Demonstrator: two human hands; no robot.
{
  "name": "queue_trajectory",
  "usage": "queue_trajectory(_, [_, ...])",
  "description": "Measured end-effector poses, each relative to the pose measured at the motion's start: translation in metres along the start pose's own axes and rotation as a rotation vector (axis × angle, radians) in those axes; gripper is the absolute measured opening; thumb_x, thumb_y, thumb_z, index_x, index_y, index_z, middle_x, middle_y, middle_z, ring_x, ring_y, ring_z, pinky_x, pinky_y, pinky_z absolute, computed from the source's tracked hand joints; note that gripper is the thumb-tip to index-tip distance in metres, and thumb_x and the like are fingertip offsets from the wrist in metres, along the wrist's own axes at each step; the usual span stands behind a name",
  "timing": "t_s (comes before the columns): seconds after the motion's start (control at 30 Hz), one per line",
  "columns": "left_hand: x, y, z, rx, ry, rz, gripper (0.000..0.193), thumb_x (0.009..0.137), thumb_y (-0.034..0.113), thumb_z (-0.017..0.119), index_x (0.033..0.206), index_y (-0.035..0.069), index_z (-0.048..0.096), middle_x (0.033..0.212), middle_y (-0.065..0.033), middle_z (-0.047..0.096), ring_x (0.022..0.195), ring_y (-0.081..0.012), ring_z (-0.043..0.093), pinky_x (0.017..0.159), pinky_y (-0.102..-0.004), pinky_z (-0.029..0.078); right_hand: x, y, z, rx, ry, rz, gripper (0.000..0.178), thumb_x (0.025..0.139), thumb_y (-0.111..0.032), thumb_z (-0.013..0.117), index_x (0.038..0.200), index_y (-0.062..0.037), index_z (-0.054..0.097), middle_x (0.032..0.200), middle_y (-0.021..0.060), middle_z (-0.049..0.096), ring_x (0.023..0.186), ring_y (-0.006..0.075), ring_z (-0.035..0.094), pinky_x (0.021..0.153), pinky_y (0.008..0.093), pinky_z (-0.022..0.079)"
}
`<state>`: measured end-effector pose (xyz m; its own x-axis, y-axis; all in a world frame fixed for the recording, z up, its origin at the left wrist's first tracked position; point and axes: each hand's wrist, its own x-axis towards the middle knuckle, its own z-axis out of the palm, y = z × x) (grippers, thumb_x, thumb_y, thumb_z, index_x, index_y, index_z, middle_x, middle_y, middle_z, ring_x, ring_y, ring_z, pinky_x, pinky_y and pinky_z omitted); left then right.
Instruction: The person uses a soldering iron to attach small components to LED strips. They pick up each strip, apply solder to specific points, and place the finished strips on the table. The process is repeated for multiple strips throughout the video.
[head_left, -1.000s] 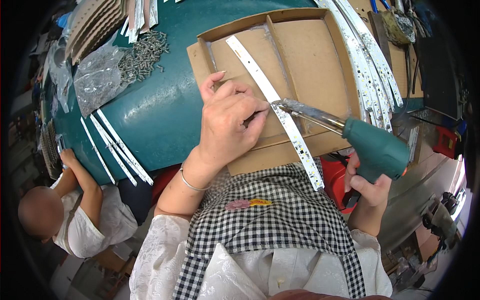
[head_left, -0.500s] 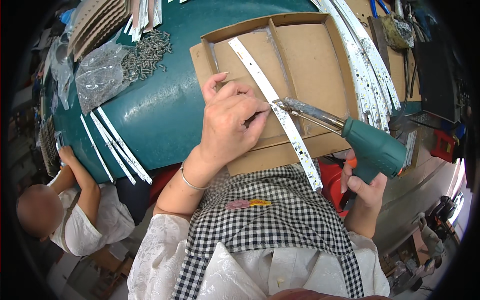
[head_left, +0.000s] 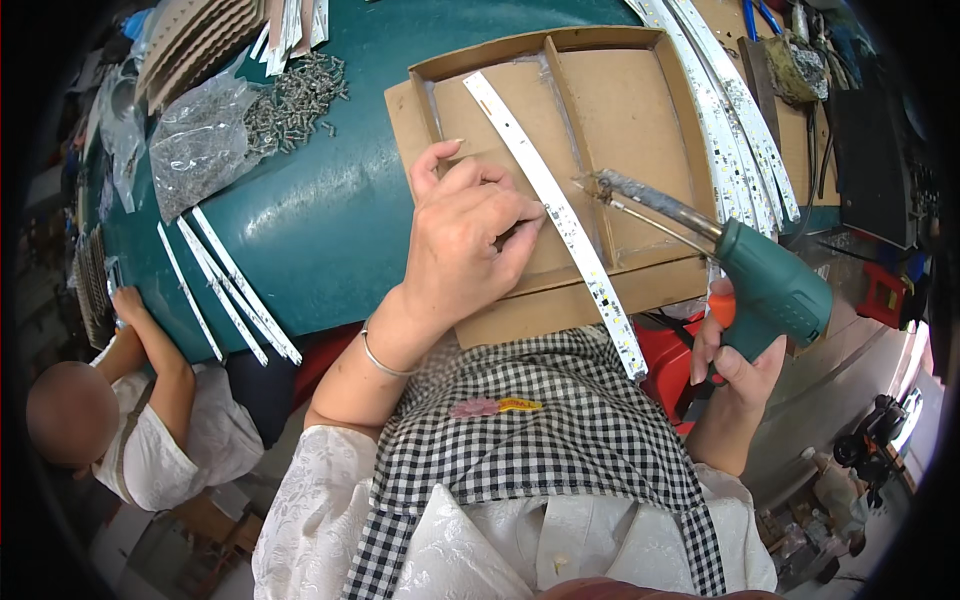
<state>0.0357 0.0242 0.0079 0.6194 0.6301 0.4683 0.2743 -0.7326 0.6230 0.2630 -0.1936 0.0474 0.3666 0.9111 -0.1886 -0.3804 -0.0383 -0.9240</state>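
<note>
A long white LED strip (head_left: pixel 528 165) lies slantwise over a shallow cardboard tray (head_left: pixel 640 110), its near end passing the tray's front edge above my checked apron. My left hand (head_left: pixel 462 240) is closed in a pinch at the strip's left edge, near its middle; whatever the fingertips hold is too small or hidden to make out. In my right hand (head_left: pixel 745 375) is a green soldering gun (head_left: pixel 778 285) with an orange trigger, the fingers wrapped round its handle. Its tip points left and stands a little apart from the strip, to the right of my left fingertips.
More LED strips (head_left: pixel 735 130) are stacked right of the tray. On the green table (head_left: pixel 340 230) lie several narrow strips (head_left: pixel 235 290), a heap of small metal parts (head_left: pixel 298 108) and a clear plastic bag (head_left: pixel 195 150). Another person (head_left: pixel 170 420) works at the far left.
The soldering gun has moved right, its tip coming away from the strip. My left hand keeps its pinch at the strip's edge.
</note>
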Motion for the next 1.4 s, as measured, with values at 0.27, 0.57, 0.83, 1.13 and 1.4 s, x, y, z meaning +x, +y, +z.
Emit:
queue_trajectory(0.27, [0.001, 0.002, -0.002, 0.006, -0.021, -0.011, 0.016, 0.066, 0.001, 0.080, 0.074, 0.011, 0.071, 0.065, 0.0011, 0.063, 0.080, -0.0164, 0.063, 0.101, -0.0481, 0.036, -0.006, -0.001, -0.003, 0.070, 0.061, -0.106, 0.078, 0.079, -0.007, 0.077, 0.140, 0.0144, 0.032, 0.114, 0.0247, 0.055, 0.059, 0.0169, 0.055, 0.042, 0.0289, 0.051])
queue_trajectory(0.57, [0.007, 0.009, -0.022, 0.074, -0.115, -0.033, 0.023, 0.066, 0.003, 0.082, 0.087, 0.008, 0.075, 0.075, -0.0019, 0.067, 0.080, -0.0168, 0.064, 0.100, -0.0463, 0.042, -0.008, -0.010, 0.001, 0.098, 0.104, -0.260, 0.073, 0.083, -0.010, 0.072, 0.139, 0.0139, 0.032, 0.076, 0.0104, 0.051, 0.050, 0.0176, 0.055, 0.042, 0.0293, 0.050])
queue_trajectory(0.83, [0.001, 0.051, -0.033, -0.016, -0.298, 0.224, 0.051, 0.060, 0.014, 0.085, 0.109, 0.009, 0.071, 0.107, -0.0055, 0.071, 0.094, -0.0279, 0.059, 0.085, -0.0433, 0.045, -0.021, -0.014, 0.009, 0.110, 0.291, -0.479, 0.067, 0.086, -0.007, 0.067, 0.142, 0.0065, 0.034, 0.078, 0.0092, 0.050, 0.053, 0.0160, 0.054, 0.043, 0.0283, 0.049])
queue_trajectory(1.13, [-0.004, 0.061, 0.010, 0.018, -0.352, 0.491, 0.035, 0.074, 0.015, 0.066, 0.107, 0.005, 0.072, 0.105, -0.0044, 0.070, 0.086, -0.0214, 0.057, 0.075, -0.0349, 0.044, -0.013, -0.016, -0.024, -0.485, 0.766, -0.717, 0.054, 0.087, 0.010, 0.058, 0.138, 0.0064, 0.041, 0.084, 0.0072, 0.052, 0.063, 0.0132, 0.055, 0.055, 0.0262, 0.049])
queue_trajectory(1.4, [-0.010, 0.070, -0.039, 0.237, -0.200, 0.579, 0.034, 0.070, 0.013, 0.067, 0.102, 0.002, 0.073, 0.102, -0.0047, 0.068, 0.084, -0.0178, 0.057, 0.076, -0.0342, 0.048, 0.074, 0.013, -0.083, -0.970, 0.782, -0.651, 0.031, 0.079, -0.009, 0.084, 0.099, 0.0004, 0.063, 0.085, 0.0056, 0.068, 0.076, 0.0135, 0.064, 0.073, 0.0304, 0.051])
